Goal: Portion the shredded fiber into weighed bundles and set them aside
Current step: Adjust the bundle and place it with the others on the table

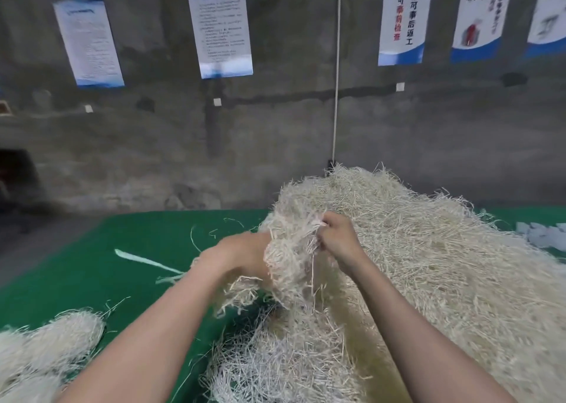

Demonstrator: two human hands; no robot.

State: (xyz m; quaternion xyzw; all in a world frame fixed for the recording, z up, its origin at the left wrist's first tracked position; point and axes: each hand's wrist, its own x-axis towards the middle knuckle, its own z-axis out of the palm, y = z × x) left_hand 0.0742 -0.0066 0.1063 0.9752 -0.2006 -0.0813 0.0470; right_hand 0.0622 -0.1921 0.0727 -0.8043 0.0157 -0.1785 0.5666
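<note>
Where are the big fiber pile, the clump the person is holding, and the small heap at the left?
big fiber pile [428, 264]: head view, middle of its slope.
clump [291, 249]: head view, its raised middle.
small heap [61, 338]: head view, its middle, lower left.

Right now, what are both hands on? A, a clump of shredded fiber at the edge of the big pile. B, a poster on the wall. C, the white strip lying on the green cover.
A: the right hand pinches strands of the clump, and the left hand meets its left side, fingers buried in fiber, beside the big pile.
</note>
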